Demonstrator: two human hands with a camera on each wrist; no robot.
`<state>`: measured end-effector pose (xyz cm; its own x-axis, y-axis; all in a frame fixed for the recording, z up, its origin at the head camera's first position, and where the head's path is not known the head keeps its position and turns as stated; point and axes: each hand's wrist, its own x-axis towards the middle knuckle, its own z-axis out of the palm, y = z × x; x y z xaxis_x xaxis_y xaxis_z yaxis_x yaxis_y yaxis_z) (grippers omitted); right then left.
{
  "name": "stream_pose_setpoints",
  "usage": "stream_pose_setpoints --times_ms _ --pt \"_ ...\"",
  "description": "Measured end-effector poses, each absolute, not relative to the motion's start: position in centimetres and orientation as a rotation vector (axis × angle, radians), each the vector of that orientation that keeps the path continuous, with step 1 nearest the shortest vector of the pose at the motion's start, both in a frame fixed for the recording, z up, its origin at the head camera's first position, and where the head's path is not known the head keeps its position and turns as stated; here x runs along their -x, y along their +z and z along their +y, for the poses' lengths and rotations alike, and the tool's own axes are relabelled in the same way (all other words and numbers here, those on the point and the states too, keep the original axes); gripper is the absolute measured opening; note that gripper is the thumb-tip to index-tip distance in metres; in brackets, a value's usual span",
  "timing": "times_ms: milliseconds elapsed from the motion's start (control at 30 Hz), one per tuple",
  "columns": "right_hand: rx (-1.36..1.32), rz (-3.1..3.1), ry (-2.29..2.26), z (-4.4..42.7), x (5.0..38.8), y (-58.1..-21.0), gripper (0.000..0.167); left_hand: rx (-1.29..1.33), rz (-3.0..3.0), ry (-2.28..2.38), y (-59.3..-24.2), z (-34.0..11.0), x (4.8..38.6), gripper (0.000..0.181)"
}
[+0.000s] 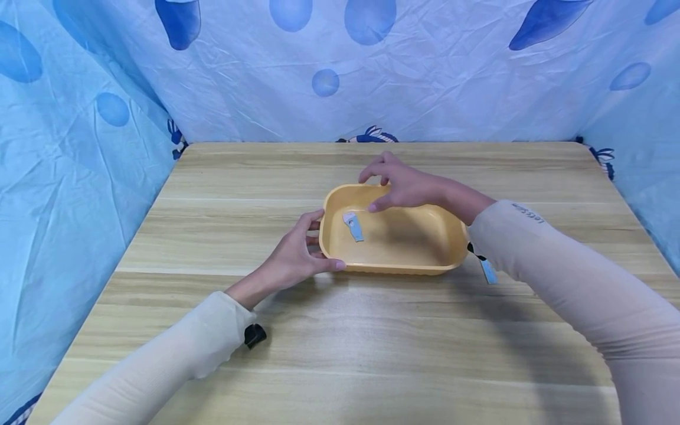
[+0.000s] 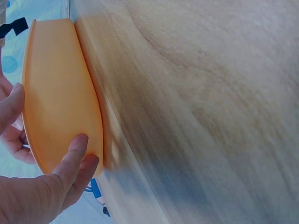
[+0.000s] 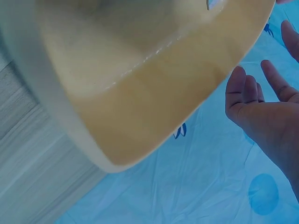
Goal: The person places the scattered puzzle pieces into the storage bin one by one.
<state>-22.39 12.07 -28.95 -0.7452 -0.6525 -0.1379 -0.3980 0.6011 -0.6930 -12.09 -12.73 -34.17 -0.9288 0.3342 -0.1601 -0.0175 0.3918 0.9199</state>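
A shallow orange-yellow plastic tub (image 1: 393,268) stands on the wooden table. My left hand (image 1: 291,257) holds its left end, thumb along the front edge and fingers against the end wall. In the left wrist view, fingertips (image 2: 80,142) touch the tub's outer wall (image 2: 60,84). My right hand (image 1: 406,184) hovers over the tub's back rim, thumb and fingers spread apart and holding nothing. Inside the tub, near its left end, lies a small flat light-blue piece (image 1: 355,229) with a whitish, rounded top; its kind is unclear.
Another light-blue strip (image 1: 488,271) lies right of the tub, partly hidden by the right sleeve (image 1: 552,265). Wood-grain tabletop (image 1: 340,354) extends around the tub. Blue patterned sheeting (image 1: 265,77) hangs behind the table and at both sides.
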Motion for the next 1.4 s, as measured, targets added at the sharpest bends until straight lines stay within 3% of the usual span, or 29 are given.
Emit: stream_pose_setpoints --times_ms 1400 --pt "0.683 2.436 -1.061 17.8 22.3 -28.3 0.056 -0.241 2.351 1.531 -34.1 -12.6 12.0 0.109"
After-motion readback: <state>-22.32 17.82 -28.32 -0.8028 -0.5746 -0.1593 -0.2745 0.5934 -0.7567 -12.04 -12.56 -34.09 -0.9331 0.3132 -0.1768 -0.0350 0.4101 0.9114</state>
